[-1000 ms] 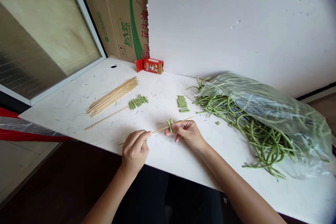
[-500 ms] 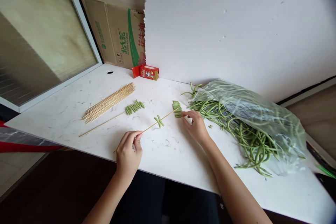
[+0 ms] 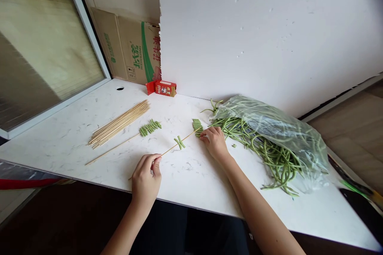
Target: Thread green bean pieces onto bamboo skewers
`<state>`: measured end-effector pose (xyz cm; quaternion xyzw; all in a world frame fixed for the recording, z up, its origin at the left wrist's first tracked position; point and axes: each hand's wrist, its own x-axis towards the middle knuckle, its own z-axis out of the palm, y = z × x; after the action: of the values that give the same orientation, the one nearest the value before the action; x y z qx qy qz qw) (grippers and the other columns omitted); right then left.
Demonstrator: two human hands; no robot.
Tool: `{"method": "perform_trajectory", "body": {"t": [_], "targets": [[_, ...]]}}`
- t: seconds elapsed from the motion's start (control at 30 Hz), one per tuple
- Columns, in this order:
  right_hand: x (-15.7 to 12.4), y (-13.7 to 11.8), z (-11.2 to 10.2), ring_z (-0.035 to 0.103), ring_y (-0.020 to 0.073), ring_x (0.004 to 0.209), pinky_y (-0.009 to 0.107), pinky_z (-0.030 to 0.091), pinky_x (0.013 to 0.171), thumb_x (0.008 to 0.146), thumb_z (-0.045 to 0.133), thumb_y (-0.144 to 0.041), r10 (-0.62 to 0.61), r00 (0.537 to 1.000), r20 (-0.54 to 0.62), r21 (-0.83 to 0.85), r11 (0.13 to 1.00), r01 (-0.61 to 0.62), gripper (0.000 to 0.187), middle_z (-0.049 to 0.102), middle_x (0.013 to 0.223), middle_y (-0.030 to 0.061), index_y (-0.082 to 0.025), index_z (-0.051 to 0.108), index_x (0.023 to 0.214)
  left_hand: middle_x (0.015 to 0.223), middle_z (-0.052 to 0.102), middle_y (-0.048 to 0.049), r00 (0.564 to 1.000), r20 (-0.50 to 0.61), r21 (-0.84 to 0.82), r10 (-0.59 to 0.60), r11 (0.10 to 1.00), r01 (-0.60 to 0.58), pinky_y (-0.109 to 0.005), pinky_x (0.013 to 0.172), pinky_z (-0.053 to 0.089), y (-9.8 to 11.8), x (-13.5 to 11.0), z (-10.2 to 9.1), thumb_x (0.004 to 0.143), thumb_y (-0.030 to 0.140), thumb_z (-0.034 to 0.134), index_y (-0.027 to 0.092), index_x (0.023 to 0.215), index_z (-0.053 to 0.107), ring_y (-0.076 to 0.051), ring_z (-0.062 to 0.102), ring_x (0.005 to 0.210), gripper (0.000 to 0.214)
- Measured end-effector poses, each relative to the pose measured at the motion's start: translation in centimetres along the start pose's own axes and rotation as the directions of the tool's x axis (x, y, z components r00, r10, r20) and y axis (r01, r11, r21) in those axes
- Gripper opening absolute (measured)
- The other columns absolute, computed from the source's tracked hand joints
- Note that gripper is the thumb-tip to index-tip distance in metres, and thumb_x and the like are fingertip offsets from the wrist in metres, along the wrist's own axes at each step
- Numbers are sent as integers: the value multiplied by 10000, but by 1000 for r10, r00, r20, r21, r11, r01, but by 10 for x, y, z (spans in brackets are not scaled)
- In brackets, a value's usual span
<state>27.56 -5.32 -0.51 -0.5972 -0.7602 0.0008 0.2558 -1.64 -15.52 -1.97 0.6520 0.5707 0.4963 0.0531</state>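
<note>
My left hand (image 3: 146, 179) pinches a thin bamboo skewer (image 3: 169, 150) that slants up to the right. Two short green bean pieces (image 3: 179, 142) are threaded partway along it. The skewer's tip reaches the small row of cut bean pieces (image 3: 196, 124) lying on the table. Right beside that row is my right hand (image 3: 216, 143), its fingertips pressed together at the row's near end; what they hold, if anything, is hidden. Left of these lies a filled skewer (image 3: 113, 150), with several bean pieces (image 3: 150, 127) packed at its far end.
A bundle of bare skewers (image 3: 119, 123) lies at the left. Long green beans (image 3: 281, 161) spill from a clear plastic bag (image 3: 278, 121) on the right. A small red box (image 3: 165, 88) stands at the back, near a cardboard carton (image 3: 131, 51). The white table (image 3: 191, 191) has its edge before me.
My right hand's fingers have drawn closer together at the row of bean pieces. The left hand still holds the skewer with two pieces on it. The camera view has shifted slightly.
</note>
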Motion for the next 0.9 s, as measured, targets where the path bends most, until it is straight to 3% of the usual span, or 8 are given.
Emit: {"method": "perform_trajectory", "body": {"t": [0.17,0.27,0.33,0.4,0.47,0.53,0.7,0.9], "targets": [[-4,-4,1,517,331,1008,479,442,907,988,602,-246,57,998,-2,76,995,-57,194,720,969,135,-225,793,964,996,753,-43,1000,9,-4,2,1000,-2,-258,761,544,-1,-1,0,1021,206,602,209,1051,697,-162,696,860,100],[-8,-5,-1,566,313,990,463,462,900,994,613,-376,156,987,-40,354,926,-132,223,737,981,117,-222,770,959,999,754,-44,1000,8,-4,12,1000,-12,-263,763,547,-2,-1,0,1023,210,598,210,1053,696,-167,701,864,102],[-10,-6,-3,613,280,924,416,490,824,970,646,-519,258,966,35,619,753,-224,313,751,977,94,-225,751,993,1005,756,-46,1000,10,-2,25,1000,-25,-269,779,552,-2,-1,1,1024,209,596,212,1057,696,-172,707,877,105],[-10,-7,-5,639,239,848,354,492,722,923,688,-620,320,933,166,800,509,-317,404,757,971,72,-231,737,1021,1011,758,-51,999,12,1,35,999,-35,-276,797,557,-3,-1,1,1026,208,589,212,1062,698,-179,714,898,115],[-10,-7,-6,647,211,822,318,488,673,875,735,-658,335,907,253,876,318,-362,449,750,962,56,-234,736,1024,1014,761,-57,999,14,2,35,999,-35,-285,808,561,-3,-2,2,1028,210,580,213,1059,701,-188,720,915,125],[-10,-8,-6,654,202,826,310,508,677,831,780,-671,333,896,293,904,210,-373,469,737,932,43,-239,742,1010,1014,764,-57,999,19,0,36,999,-36,-288,821,564,-4,-3,2,1029,210,576,216,1054,707,-191,724,928,133],[-11,-11,-6,678,200,874,311,545,726,793,826,-655,325,868,375,901,93,-424,441,751,958,32,-253,745,956,1004,769,-48,996,37,-14,79,997,-78,-289,854,566,-6,-3,3,1025,191,576,225,1036,722,-189,730,944,150],[-13,-18,-11,695,220,1008,304,561,768,791,834,-645,309,853,421,888,49,-456,422,774,1116,50,-247,755,909,996,773,-45,995,41,2,90,996,-90,-289,847,568,-5,-3,2,1022,177,580,220,1030,731,-184,729,936,157]]}}
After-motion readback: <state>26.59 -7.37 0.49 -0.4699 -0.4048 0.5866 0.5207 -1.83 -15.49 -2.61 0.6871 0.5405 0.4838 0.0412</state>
